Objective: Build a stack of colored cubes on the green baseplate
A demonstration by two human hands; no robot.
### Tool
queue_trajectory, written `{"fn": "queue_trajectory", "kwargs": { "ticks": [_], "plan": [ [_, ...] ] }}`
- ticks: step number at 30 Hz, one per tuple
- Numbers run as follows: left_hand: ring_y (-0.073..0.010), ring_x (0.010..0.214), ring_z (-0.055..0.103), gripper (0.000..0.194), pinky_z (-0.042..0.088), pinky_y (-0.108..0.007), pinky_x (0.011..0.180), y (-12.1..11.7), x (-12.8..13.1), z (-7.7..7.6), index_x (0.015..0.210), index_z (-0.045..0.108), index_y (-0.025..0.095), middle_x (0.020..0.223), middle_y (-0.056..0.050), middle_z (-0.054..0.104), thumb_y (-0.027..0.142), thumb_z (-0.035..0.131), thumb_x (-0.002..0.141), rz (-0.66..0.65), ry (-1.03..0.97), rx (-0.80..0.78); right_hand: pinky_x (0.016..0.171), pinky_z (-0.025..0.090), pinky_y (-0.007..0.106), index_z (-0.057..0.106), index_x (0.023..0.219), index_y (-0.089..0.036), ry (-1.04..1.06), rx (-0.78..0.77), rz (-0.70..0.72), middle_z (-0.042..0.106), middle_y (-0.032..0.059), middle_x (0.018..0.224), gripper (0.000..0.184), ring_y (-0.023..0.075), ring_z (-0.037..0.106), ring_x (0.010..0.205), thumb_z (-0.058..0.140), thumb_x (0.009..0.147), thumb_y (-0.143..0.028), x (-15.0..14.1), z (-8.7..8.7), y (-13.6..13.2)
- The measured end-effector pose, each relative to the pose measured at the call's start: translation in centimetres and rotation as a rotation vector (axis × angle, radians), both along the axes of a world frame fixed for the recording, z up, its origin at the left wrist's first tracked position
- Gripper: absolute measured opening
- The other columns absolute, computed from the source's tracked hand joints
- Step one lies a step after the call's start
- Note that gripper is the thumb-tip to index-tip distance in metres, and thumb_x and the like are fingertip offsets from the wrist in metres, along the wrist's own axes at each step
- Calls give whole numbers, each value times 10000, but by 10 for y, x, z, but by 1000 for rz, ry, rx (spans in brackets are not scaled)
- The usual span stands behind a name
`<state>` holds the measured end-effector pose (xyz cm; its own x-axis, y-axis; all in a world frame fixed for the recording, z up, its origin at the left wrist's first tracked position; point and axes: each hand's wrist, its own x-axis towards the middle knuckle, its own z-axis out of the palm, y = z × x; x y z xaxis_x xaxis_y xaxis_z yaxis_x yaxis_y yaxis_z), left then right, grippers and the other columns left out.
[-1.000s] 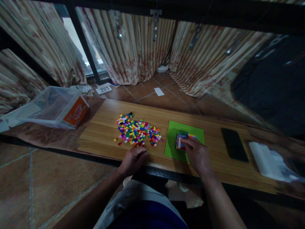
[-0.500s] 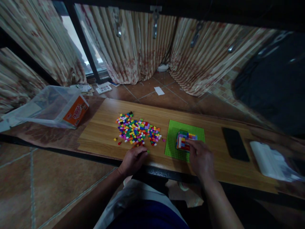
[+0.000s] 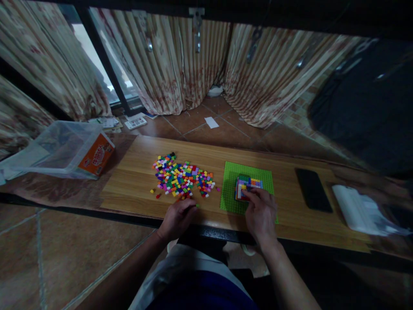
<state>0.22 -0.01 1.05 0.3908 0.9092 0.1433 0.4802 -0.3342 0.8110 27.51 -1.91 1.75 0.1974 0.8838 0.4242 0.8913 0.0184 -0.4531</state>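
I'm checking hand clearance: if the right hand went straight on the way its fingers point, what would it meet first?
Most likely the multicoloured brick build on the green baseplate. The right hand's fingertips appear right over it; depth is unclear, so they may be touching.

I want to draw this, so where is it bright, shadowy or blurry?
Head view: dim overall, brightest at the window on the left; head view: a soft shadow on the green baseplate beside the brick build; head view: the white object toward the right edge looks smeary, while the loose bricks show clear colours.
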Motion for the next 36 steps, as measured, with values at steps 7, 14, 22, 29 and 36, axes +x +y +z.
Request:
{"fn": "queue_trajectory", "kwargs": {
  "ticks": [7, 14, 22, 29, 36],
  "plan": [
    [-139, 704, 605, 191, 458, -241, 682, 0, 0, 2, 905, 620, 182, 766, -15, 646, 291, 471, 952, -4, -11, 14, 908, 434, 479, 769, 966, -226, 6, 56, -23, 664, 117, 1061, 357, 263, 546, 1007, 429, 896, -140, -2, 6, -1],
    [-158, 774, 636, 199, 479, -250, 714, 0, 0, 1, 966, 634, 187, 837, -35, 681, 291, 465, 958, -3, -37, 7, 881, 502, 395, 705, 1100, -247, 314, -21, 207, 699, 72, 1018, 283, 210, 619, 968, 465, 954, -211, -68, 12, -29],
    [-145, 734, 611, 237, 482, -237, 692, 1, -1, 4, 881, 640, 183, 796, -26, 666, 307, 458, 968, -27, -75, -29, 888, 532, 360, 666, 1168, -246, 567, -160, 311, 711, 66, 1068, 301, 203, 651, 997, 516, 912, -193, -126, 1, -29],
    [-163, 764, 633, 259, 505, -260, 712, 2, -2, 4, 923, 665, 184, 819, -36, 683, 341, 464, 970, -42, -106, -57, 870, 532, 315, 690, 1126, -251, 672, -162, 317, 711, 46, 1025, 313, 177, 658, 963, 503, 897, -145, -130, 0, -21],
    [-156, 715, 601, 318, 487, -248, 669, 2, -4, 0, 839, 646, 173, 750, -26, 646, 392, 459, 973, -32, -83, -68, 874, 542, 307, 692, 1120, -255, 662, -106, 344, 721, 40, 1024, 363, 172, 669, 955, 492, 864, -94, -132, -4, -21]
  ]
}}
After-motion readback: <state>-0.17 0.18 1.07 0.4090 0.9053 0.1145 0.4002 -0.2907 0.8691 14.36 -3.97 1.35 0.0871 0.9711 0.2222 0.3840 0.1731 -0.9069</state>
